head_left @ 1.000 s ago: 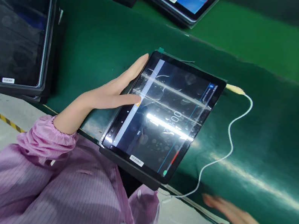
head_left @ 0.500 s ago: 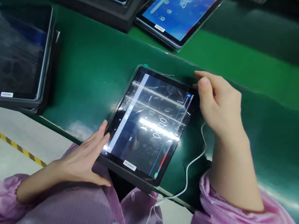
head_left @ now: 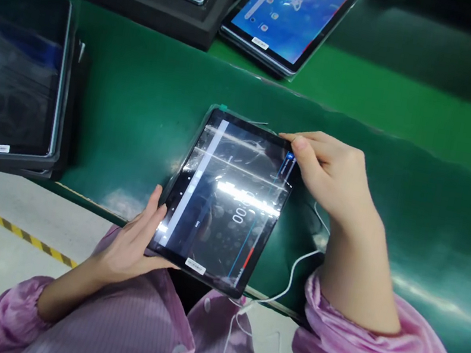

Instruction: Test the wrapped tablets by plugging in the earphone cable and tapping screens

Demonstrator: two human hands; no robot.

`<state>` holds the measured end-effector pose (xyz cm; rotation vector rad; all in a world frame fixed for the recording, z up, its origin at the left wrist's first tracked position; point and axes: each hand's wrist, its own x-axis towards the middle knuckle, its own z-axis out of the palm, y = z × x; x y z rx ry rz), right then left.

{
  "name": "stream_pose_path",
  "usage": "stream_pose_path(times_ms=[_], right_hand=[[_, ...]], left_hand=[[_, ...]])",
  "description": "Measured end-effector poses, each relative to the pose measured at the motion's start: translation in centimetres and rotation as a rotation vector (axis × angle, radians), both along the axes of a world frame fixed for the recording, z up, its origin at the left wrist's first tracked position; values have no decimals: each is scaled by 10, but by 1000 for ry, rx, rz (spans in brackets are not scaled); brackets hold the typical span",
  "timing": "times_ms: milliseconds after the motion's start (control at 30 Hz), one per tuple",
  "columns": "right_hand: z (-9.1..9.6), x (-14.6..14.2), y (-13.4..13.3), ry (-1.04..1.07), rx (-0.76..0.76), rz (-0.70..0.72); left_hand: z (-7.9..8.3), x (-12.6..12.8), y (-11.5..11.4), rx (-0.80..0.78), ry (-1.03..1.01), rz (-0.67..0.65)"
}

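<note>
A tablet [head_left: 218,198] with a lit screen showing large digits lies at an angle before me, under glossy clear film with bright reflections. A white label [head_left: 195,266] is stuck near its close edge, and a green tab [head_left: 223,107] sits at its far left corner. My left hand [head_left: 134,244] grips the near left corner, fingers along the left side and thumb at the near edge. At the far right corner, my right hand [head_left: 328,165] has the tablet between thumb and index finger. A white cable [head_left: 294,271] runs beneath my right forearm.
To the left is a stack of dark-screened tablets [head_left: 12,79]. Further back, a black foam tray [head_left: 111,2] holds two more, beside a tablet with a blue screen [head_left: 289,17]. The green table [head_left: 425,232] has its edge close to me; yellow-black tape [head_left: 10,226] marks the floor.
My right hand has come left and closed on the tablet's far corner. The near edge of the tablet now hides most of the dark layer seen under it. My view has shifted slightly.
</note>
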<state>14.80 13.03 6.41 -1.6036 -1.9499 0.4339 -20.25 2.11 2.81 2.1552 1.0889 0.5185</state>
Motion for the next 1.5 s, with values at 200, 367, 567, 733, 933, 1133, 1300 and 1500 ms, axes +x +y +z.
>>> stream_pose_path(times_ms=[200,367,567,733,933,1133,1300,1500], right_hand=[[0,12,-18,-68,63,-152],[-13,23,-26,-84,45,-70],[-27,27,-19,-59,50,34],[-34,29,-20,-72,116,37],[-39,39,-25,-123,224,73],[-45,57,-36,-139,282,65],[-53,79,-45,-57,198,-52],[-65,138,-78,229,-5,-605]], left_hand=[[8,3,8,-54,52,-19],[9,4,13,-47,124,-59],[12,11,25,-64,188,-105],[14,12,26,-80,227,-127],[10,11,27,-136,245,-173],[12,21,35,-239,255,-238],[13,38,43,-309,239,-256],[5,77,54,-348,186,-272]])
